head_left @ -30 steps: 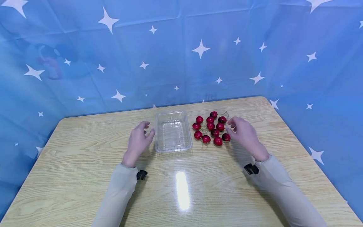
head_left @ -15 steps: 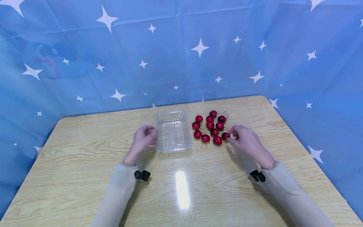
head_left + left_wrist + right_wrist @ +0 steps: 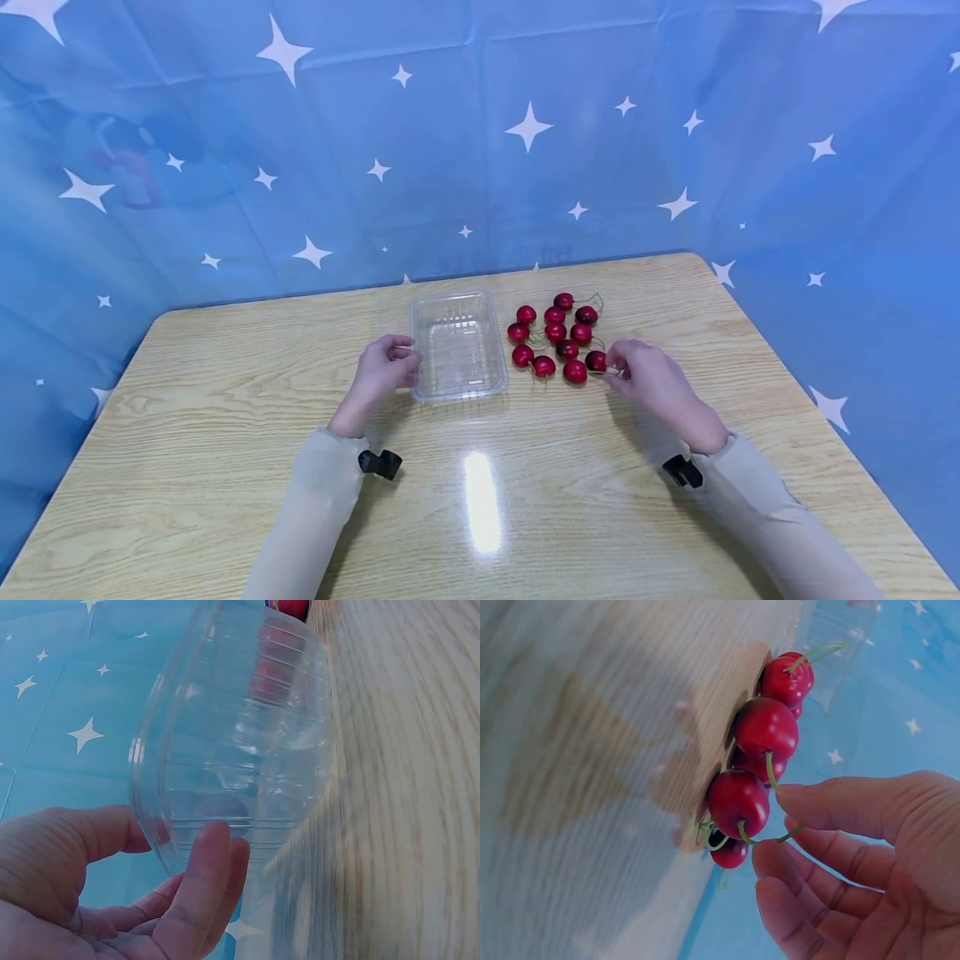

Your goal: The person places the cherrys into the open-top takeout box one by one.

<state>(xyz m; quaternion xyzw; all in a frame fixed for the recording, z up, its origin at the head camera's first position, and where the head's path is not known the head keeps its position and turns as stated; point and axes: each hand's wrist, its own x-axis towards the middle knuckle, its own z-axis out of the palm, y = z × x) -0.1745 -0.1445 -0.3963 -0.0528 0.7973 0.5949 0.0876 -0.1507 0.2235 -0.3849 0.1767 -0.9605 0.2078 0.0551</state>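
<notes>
A clear plastic container [image 3: 459, 390] stands upright on the table, holding nothing. My left hand [image 3: 384, 367] grips its left side; in the left wrist view the thumb lies at the rim and the fingers [image 3: 204, 870] rest against the outer wall. To the container's right lie several red cherries [image 3: 555, 332] with thin green stems. My right hand [image 3: 651, 379] is at the rightmost dark cherry [image 3: 596, 361]. In the right wrist view, its thumb and fingers stand apart around a green stem [image 3: 787, 834], close beside a cherry [image 3: 739, 802].
The light wooden table [image 3: 225, 467] reaches back to a blue curtain [image 3: 450, 150] with white stars. Black cameras sit at both wrists, one on the left cuff [image 3: 380, 463], the other on the right cuff [image 3: 682, 472].
My left hand has moved right onto the container's side and taken hold of it. My right hand has shifted slightly down and toward the stem of the rightmost cherry.
</notes>
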